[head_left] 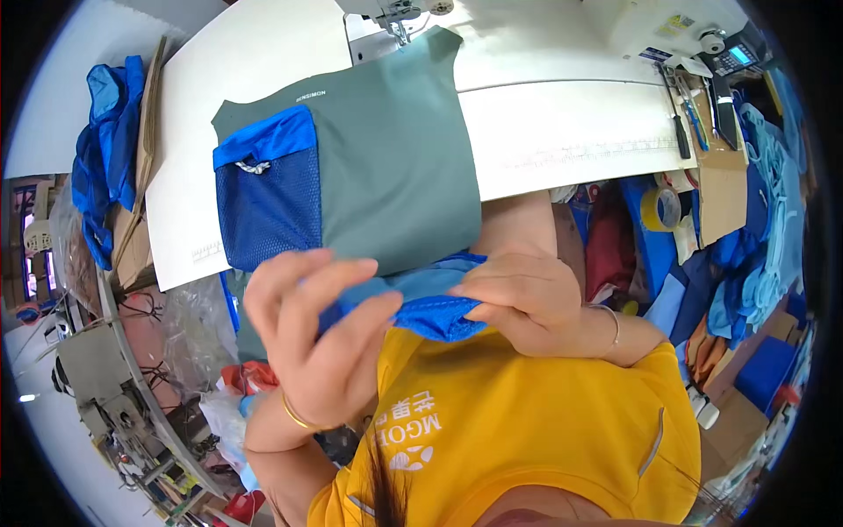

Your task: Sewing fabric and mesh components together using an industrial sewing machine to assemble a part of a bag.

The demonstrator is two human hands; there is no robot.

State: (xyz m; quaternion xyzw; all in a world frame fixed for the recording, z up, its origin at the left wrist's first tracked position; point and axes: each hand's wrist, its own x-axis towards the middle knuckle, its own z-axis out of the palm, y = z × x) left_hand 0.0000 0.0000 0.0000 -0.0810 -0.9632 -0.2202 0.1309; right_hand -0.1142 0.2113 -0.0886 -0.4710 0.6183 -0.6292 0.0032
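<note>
A blue mesh fabric piece [442, 318] with a lighter blue layer is held up close to my body, below the table's front edge. My right hand [525, 297] pinches its right end between thumb and fingers. Over its left end is my left hand [314, 338], slightly blurred, fingers bent but spread apart, with blue cloth showing between them. Just beyond my hands lies a grey-green fabric panel [395, 167], its far corner by the needle area of a sewing machine [399, 19]. On the panel's left side sits a blue mesh pocket [270, 206] with a bright blue top band and a pale cord.
The white sewing table [562, 132] has a ruler scale along its front. At its right lie a screwdriver [677, 127] and other tools beside a control box [736, 57]. Tape [660, 209] and blue cloth heaps stand right; blue garments [110, 149] hang left.
</note>
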